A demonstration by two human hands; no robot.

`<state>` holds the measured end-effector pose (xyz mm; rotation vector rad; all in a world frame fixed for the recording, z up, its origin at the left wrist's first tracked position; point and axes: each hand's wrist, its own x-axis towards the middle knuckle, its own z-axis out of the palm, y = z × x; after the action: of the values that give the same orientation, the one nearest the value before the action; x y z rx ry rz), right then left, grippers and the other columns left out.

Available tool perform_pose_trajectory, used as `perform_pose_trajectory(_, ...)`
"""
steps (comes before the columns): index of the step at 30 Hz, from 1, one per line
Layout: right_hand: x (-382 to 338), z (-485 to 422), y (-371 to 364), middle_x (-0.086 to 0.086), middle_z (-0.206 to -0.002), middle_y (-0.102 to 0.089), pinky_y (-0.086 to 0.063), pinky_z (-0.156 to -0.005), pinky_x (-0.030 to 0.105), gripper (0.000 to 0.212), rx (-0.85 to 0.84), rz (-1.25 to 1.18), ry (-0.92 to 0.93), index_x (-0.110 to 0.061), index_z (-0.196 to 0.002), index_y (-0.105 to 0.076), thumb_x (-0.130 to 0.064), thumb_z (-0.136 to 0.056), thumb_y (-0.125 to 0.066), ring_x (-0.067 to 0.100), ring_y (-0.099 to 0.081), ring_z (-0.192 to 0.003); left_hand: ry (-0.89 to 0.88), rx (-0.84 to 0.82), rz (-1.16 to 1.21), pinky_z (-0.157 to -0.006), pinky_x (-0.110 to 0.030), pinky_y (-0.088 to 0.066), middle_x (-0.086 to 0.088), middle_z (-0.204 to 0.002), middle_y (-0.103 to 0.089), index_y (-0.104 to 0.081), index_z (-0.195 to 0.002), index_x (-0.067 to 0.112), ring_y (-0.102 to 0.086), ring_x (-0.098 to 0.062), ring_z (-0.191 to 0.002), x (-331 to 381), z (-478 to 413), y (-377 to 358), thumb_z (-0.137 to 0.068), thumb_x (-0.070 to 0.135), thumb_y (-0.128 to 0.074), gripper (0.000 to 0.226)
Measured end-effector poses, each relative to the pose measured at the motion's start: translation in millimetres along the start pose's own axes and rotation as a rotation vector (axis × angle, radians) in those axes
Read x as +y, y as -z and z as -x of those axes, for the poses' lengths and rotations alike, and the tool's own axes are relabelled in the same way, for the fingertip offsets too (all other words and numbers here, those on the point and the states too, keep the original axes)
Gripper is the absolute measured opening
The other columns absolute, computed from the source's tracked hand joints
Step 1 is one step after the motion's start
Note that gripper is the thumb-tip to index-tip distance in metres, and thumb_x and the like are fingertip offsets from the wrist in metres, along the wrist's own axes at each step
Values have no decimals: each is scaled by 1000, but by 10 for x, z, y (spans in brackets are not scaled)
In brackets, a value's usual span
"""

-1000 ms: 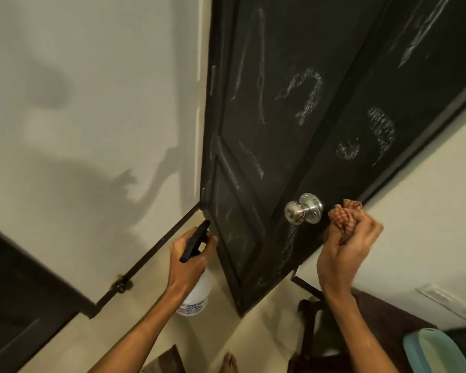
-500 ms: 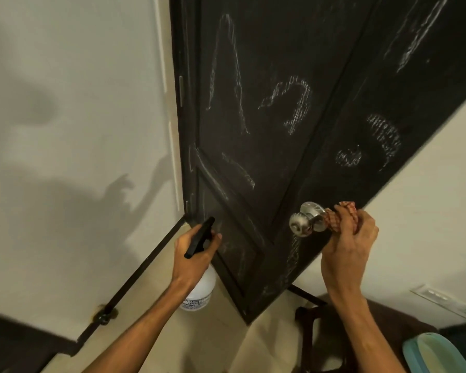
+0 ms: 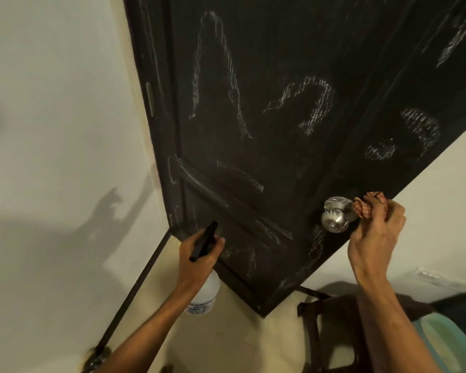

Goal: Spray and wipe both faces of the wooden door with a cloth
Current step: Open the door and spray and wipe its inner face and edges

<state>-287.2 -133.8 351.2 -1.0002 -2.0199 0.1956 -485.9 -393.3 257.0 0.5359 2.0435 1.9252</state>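
1. One dark wooden door (image 3: 280, 63) fills the top and middle. The picture's edge cuts off its top and its right part. Only one face shows, and the other face is hidden. There are white scribbles on it, and some are too smeared to read.
2. One pale wall (image 3: 51, 130) is on the left, with a hand's shadow on it.
3. One dark stool (image 3: 331, 313) stands at the bottom right. The right arm hides part of it, and the bottom edge cuts it off.
4. One pale green tub (image 3: 441, 343) sits in the bottom right corner. Only a piece of it shows.
5. There are two hands. The left hand (image 3: 199, 254) is low, in front of the door's lower panel, and grips the bottle's neck. The right hand (image 3: 374, 232) is by the door's edge, with its fingers curled tight round the cloth.
6. One spray bottle (image 3: 203, 296) has a black top that pokes up out of the fist. Its white body hangs below the hand. The label is too small to read.
7. One shiny round knob (image 3: 334, 220) sticks out of the door.
8. One red checked cloth (image 3: 366, 207) is bunched up and mostly hidden in the fist. It is right beside the knob. I cannot tell if it touches.
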Motion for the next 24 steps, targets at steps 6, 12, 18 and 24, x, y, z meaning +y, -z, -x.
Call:
perform_pose_trajectory(6,-399,8,-259,17,-146,-35,-28,-110,27,52,71,59,-65,-7,-140,-50,2,-90,-62,34,-38,-130,23,-128,19,-56,-17,-50,11,-61,-67,-74,-89,17,-61,-2,-54,47,-622,246,-91,8,-79,11)
perform_pose_trajectory(12,-974,148,-630,15,-141,-38,-22,-111,12,55,106,75,-96,-8,-137,-52,12,-86,-58,32,-42,-127,-11,-235,-19,-54,-16,-49,17,-63,-67,-72,-85,23,-60,0,-54,91,-1153,555,-92,8,-79,18)
perform_pose_trajectory(18,-1266,305,-899,12,-141,-40,-21,-110,12,61,-1,55,-100,-13,-139,-52,11,-84,-62,30,-43,-130,16,-309,-28,-58,-20,-52,7,-75,-74,-74,-89,21,-67,-5,-64,49,-1366,622,-92,10,-78,12)
perform_pose_trajectory(24,-1277,415,-1210,3,-132,-45,-39,-107,25,52,-90,-52,-165,-18,-136,-55,2,-89,-65,19,-49,-121,-1,-322,-76,-57,-16,-52,13,-67,-72,-71,-86,24,-66,-1,-59,35,-1416,484,-91,7,-78,19)
